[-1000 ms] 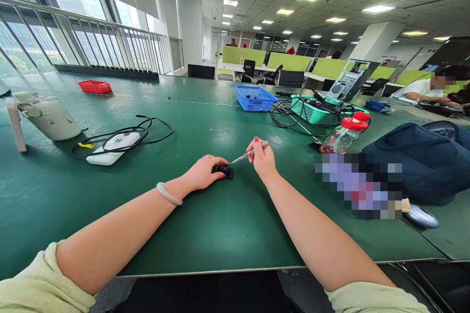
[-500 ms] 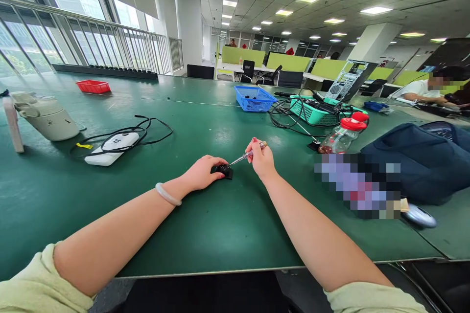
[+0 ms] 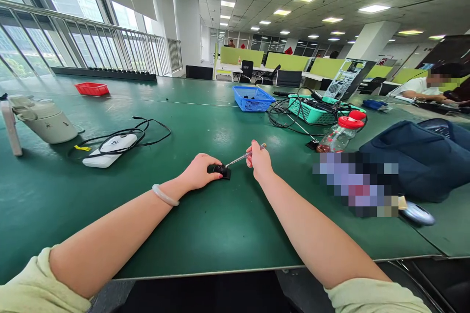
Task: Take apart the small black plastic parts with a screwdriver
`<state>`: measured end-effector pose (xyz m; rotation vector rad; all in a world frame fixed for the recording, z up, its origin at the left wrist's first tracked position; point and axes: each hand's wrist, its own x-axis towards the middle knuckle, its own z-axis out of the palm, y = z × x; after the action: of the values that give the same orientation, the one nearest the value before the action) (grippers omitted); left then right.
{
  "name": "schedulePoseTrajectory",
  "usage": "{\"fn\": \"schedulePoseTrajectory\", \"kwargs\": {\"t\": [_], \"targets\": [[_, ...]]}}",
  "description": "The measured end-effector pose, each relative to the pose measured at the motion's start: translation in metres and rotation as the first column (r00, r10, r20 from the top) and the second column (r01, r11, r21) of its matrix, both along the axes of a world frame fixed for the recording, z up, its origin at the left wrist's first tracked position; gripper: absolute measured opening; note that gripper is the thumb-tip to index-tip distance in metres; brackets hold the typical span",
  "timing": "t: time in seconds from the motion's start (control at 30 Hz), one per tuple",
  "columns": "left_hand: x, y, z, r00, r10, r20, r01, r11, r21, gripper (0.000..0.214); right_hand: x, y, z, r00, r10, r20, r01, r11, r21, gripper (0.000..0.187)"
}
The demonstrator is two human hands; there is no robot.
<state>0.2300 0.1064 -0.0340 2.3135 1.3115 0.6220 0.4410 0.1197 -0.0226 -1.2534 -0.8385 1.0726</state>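
A small black part [image 3: 221,171] lies on the green table [image 3: 220,225] in front of me. My left hand [image 3: 200,171] is closed on it and holds it down against the table. My right hand [image 3: 260,160] is closed on a thin screwdriver [image 3: 242,157] with a clear handle. The metal tip of the screwdriver slants down to the left and meets the top of the black part.
A white device with a black cable [image 3: 110,149] and a beige kettle [image 3: 44,118] lie to the left. A blue basket [image 3: 252,98], a teal basket of cables [image 3: 312,110], a red-capped bottle [image 3: 340,134] and a dark blue bag [image 3: 418,159] are to the right. Another person [image 3: 428,87] sits at far right.
Both hands stay on the black part and the screwdriver. The screwdriver handle has dropped slightly, and the view has shifted a little.
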Motion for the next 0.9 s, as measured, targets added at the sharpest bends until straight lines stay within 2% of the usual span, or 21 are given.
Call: {"fn": "schedulePoseTrajectory", "kwargs": {"t": [0.1, 0.17, 0.23, 0.3, 0.37, 0.47, 0.7, 0.9], "targets": [[-0.0007, 0.0012, -0.0008, 1.0, -0.016, 0.004, 0.016, 1.0, 0.014, 0.033, 0.0009, -0.0033, 0.0038, 0.995, 0.071, 0.071, -0.079, 0.991, 0.109, 0.048], [-0.0009, 0.0021, -0.0012, 1.0, -0.022, 0.004, 0.022, 1.0, 0.017, 0.034, 0.0007, -0.0056, 0.0062, 0.982, 0.135, 0.134, -0.161, 0.965, 0.209, 0.05], [-0.0009, 0.0025, -0.0013, 1.0, -0.02, -0.001, 0.02, 1.0, 0.013, 0.034, 0.0003, -0.0068, 0.0078, 0.976, 0.152, 0.156, -0.186, 0.954, 0.237, 0.05], [-0.0008, 0.0023, -0.0008, 1.0, -0.016, -0.003, 0.016, 1.0, 0.013, 0.034, 0.0005, -0.0061, 0.008, 0.99, 0.105, 0.097, -0.119, 0.98, 0.157, 0.048], [-0.0006, 0.0016, -0.0001, 1.0, -0.017, -0.005, 0.017, 1.0, 0.016, 0.033, 0.0015, -0.0041, 0.0066, 0.999, 0.049, -0.008, -0.049, 0.999, -0.002, 0.045], [-0.0007, 0.0005, 0.0006, 1.0, -0.02, -0.009, 0.02, 1.0, 0.015, 0.032, 0.0032, -0.0012, 0.0031, 0.993, 0.052, -0.109, -0.071, 0.982, -0.176, 0.04], [-0.0011, -0.0008, 0.0009, 1.0, -0.014, -0.02, 0.014, 1.0, 0.021, 0.034, 0.0036, 0.0002, -0.0017, 0.979, 0.129, -0.157, -0.165, 0.954, -0.249, 0.039], [-0.0003, -0.0026, -0.0006, 0.999, -0.009, -0.048, 0.01, 1.0, 0.021, 0.037, 0.0067, -0.0021, 0.0043, 0.962, 0.158, -0.223, -0.216, 0.939, -0.267, 0.035]]}}
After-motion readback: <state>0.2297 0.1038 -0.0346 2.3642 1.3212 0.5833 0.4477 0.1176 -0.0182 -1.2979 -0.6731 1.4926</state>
